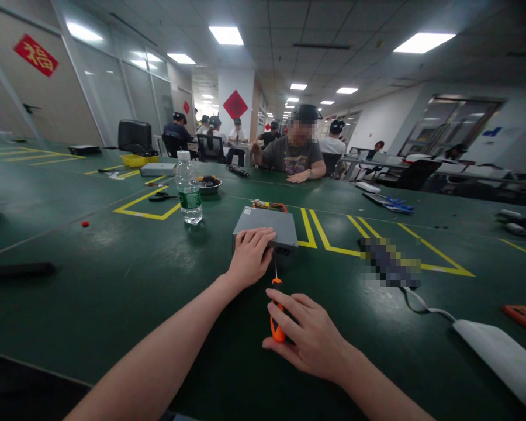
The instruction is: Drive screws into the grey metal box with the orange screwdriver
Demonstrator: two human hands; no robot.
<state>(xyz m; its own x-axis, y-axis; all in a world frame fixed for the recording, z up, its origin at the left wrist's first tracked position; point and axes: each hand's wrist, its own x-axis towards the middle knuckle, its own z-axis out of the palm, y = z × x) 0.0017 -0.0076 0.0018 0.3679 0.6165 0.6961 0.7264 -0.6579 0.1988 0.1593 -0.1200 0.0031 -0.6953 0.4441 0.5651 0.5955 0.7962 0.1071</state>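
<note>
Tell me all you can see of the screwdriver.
The screwdriver has an orange and black handle, plastic by its look, and a thin metal shaft. It points away from the person, its shaft reaching the near side of the grey metal box. The right hand holds the handle by the fingers.

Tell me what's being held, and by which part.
A screwdriver, by its orange handle, in the right hand; the left hand rests on the grey box.

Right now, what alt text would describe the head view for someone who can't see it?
A left hand rests on a grey metal box while the right hand holds an orange screwdriver pointed at it. On the green table, a clear bottle stands to the left; a person sits opposite.
</note>
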